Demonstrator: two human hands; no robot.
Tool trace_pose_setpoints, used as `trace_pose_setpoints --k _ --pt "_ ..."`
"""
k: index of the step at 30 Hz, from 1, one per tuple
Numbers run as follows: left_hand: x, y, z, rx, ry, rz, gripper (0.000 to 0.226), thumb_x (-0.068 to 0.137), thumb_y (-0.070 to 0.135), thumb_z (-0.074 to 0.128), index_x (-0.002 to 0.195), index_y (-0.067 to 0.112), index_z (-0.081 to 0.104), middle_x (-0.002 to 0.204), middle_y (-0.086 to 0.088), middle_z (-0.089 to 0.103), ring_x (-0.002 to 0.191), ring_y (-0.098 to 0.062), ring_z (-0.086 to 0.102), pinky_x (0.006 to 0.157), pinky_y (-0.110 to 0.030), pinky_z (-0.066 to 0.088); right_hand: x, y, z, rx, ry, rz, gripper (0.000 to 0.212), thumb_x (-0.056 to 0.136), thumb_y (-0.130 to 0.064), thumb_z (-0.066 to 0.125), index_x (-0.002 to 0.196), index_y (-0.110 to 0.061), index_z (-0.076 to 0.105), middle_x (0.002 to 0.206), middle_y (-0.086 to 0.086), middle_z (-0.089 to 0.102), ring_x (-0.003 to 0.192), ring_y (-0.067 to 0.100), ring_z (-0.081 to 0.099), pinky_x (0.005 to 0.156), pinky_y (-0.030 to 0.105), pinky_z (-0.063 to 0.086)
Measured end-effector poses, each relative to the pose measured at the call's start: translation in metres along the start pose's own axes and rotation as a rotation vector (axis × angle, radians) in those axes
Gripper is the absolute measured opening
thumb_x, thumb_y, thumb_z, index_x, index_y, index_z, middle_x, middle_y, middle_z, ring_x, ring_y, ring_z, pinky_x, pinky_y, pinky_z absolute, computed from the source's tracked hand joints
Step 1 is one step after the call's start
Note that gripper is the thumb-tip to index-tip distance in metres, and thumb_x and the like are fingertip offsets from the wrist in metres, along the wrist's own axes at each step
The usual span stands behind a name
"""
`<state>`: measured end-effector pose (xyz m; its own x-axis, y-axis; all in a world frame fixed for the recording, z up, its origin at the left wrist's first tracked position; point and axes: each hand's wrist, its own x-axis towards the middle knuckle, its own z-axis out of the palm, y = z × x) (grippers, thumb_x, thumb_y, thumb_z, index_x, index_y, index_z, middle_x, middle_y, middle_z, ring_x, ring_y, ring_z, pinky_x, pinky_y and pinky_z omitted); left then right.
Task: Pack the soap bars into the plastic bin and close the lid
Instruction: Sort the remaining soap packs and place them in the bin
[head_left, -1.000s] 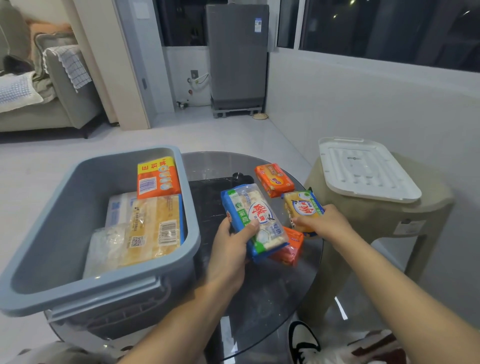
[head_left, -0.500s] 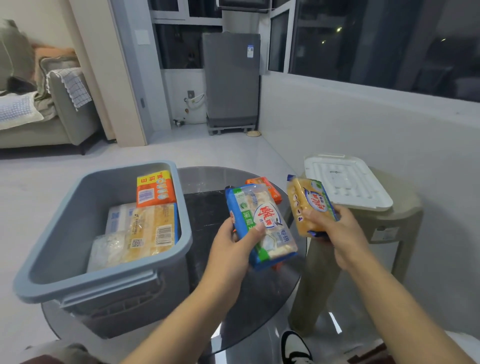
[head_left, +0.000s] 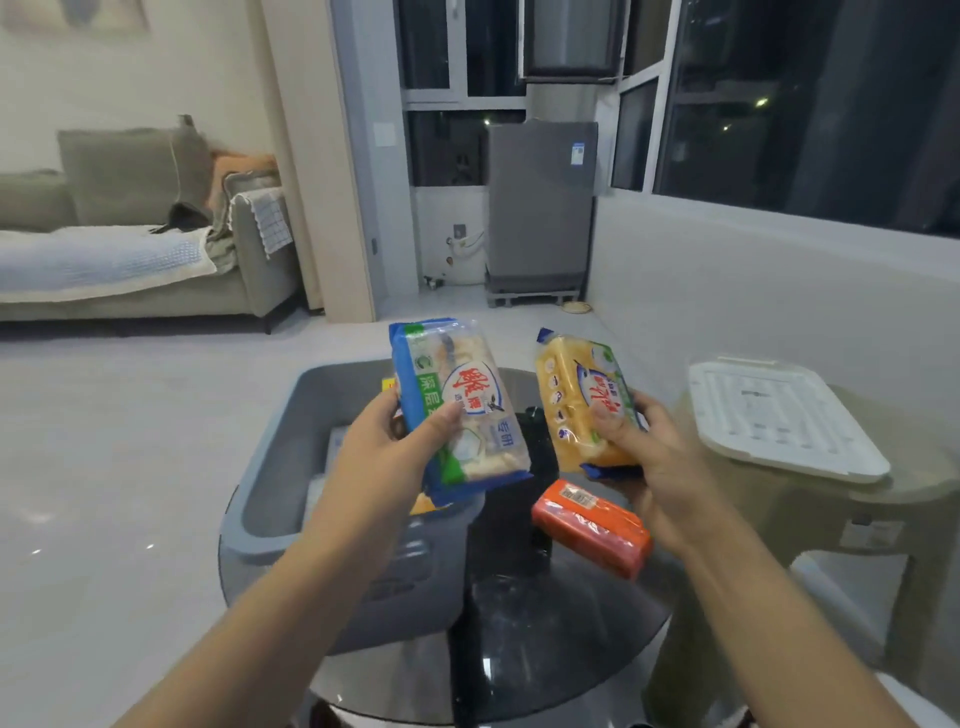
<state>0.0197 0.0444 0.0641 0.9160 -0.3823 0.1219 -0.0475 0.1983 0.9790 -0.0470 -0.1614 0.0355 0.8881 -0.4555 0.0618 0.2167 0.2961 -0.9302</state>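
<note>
My left hand (head_left: 384, 457) grips a blue-wrapped pack of white soap bars (head_left: 457, 410), lifted upright above the grey plastic bin (head_left: 270, 493). My right hand (head_left: 649, 467) holds a yellow soap pack with a blue edge (head_left: 582, 410), raised over the table. An orange soap bar (head_left: 592, 527) lies on the round dark glass table (head_left: 519, 649) below my right hand. The bin stands on the table's left side; its contents are mostly hidden behind my left arm. The white lid (head_left: 779, 421) rests on a beige stool to the right.
The beige plastic stool (head_left: 883, 530) stands right beside the table. A sofa (head_left: 130, 260) is far left and a grey appliance (head_left: 540, 208) stands at the back by the windows. Pale floor surrounds the table.
Both hands have lifted their soap packs higher off the table, and the view has tilted up. The orange bar stays on the table.
</note>
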Motion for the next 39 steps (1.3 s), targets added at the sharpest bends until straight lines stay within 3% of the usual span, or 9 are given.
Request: trace_pose_setpoints --k 6,9,13,17,20,24,29,33,39 --pt "0.021 0.01 -0.047 0.089 0.079 -0.064 0.026 0.085 0.019 0.065 0.11 0.015 0.063 0.1 -0.006 0.076 0.08 -0.021 0.076 0.055 -0.027 0.059 0.01 0.012 0.043 0.006 -0.09 -0.013 0.056 0.062 -0.028 0.071 0.114 -0.02 0.052 0.104 0.005 0.069 0.075 0.016 0.073 0.053 0.026 0.056" --pt "0.037 0.011 -0.067 0.232 0.142 -0.108 0.027 0.086 0.02 0.066 0.112 0.014 0.062 0.101 -0.005 0.074 0.075 -0.017 0.075 0.054 -0.027 0.058 0.018 0.019 0.063 -0.057 -0.09 -0.047 0.068 0.06 -0.032 0.073 0.121 -0.018 0.047 0.111 0.006 0.068 0.091 0.021 0.071 0.071 0.035 0.058" --pt "0.062 0.011 -0.082 0.337 0.191 -0.259 0.023 0.086 0.021 0.067 0.105 0.01 0.061 0.091 -0.006 0.073 0.065 -0.015 0.073 0.052 -0.027 0.059 0.028 0.027 0.084 -0.123 -0.112 -0.086 0.06 0.062 -0.035 0.071 0.116 -0.029 0.045 0.117 0.002 0.064 0.102 0.022 0.066 0.087 0.044 0.055" --pt "0.086 0.016 -0.083 0.5 0.183 -0.369 0.021 0.087 0.026 0.065 0.101 0.01 0.059 0.09 -0.008 0.071 0.078 -0.023 0.071 0.076 -0.04 0.06 0.037 0.033 0.092 -0.19 -0.094 -0.142 0.054 0.072 -0.034 0.07 0.12 -0.031 0.044 0.115 -0.003 0.063 0.096 0.016 0.068 0.082 0.04 0.057" --pt "0.097 0.02 -0.084 0.532 0.214 -0.372 0.026 0.088 0.023 0.064 0.107 0.008 0.056 0.104 -0.014 0.071 0.092 -0.031 0.071 0.086 -0.049 0.057 0.04 0.033 0.09 -0.204 -0.099 -0.151 0.057 0.072 -0.037 0.07 0.122 -0.03 0.043 0.115 -0.002 0.064 0.095 0.017 0.069 0.083 0.041 0.057" --pt "0.107 0.02 -0.088 0.653 0.249 -0.367 0.03 0.089 0.025 0.063 0.112 0.011 0.052 0.107 -0.012 0.068 0.091 -0.028 0.07 0.083 -0.047 0.058 0.036 0.033 0.084 -0.244 -0.119 -0.175 0.068 0.061 -0.046 0.07 0.122 -0.031 0.044 0.107 -0.007 0.066 0.087 0.009 0.07 0.071 0.026 0.059" --pt "0.114 0.003 -0.082 0.814 0.234 -0.413 0.047 0.088 0.027 0.063 0.128 0.008 0.045 0.114 -0.014 0.066 0.094 -0.028 0.069 0.082 -0.043 0.058 0.036 0.035 0.082 -0.207 -0.133 -0.151 0.065 0.059 -0.045 0.071 0.119 -0.033 0.046 0.107 -0.007 0.067 0.087 0.009 0.07 0.067 0.024 0.058" --pt "0.123 -0.014 -0.082 0.705 0.279 -0.47 0.04 0.092 0.019 0.059 0.127 0.005 0.047 0.118 -0.017 0.065 0.1 -0.031 0.068 0.088 -0.045 0.056 0.037 0.037 0.083 -0.209 -0.143 -0.161 0.052 0.059 -0.046 0.071 0.105 -0.043 0.048 0.096 -0.014 0.07 0.085 0.006 0.07 0.062 0.02 0.057" --pt "0.136 -0.028 -0.079 0.579 0.334 -0.479 0.031 0.097 0.011 0.047 0.127 0.006 0.049 0.122 -0.018 0.063 0.104 -0.033 0.066 0.091 -0.044 0.054 0.039 0.037 0.085 -0.204 -0.166 -0.153 0.049 0.06 -0.046 0.07 0.102 -0.046 0.046 0.089 -0.027 0.068 0.082 0.004 0.07 0.058 0.016 0.054"
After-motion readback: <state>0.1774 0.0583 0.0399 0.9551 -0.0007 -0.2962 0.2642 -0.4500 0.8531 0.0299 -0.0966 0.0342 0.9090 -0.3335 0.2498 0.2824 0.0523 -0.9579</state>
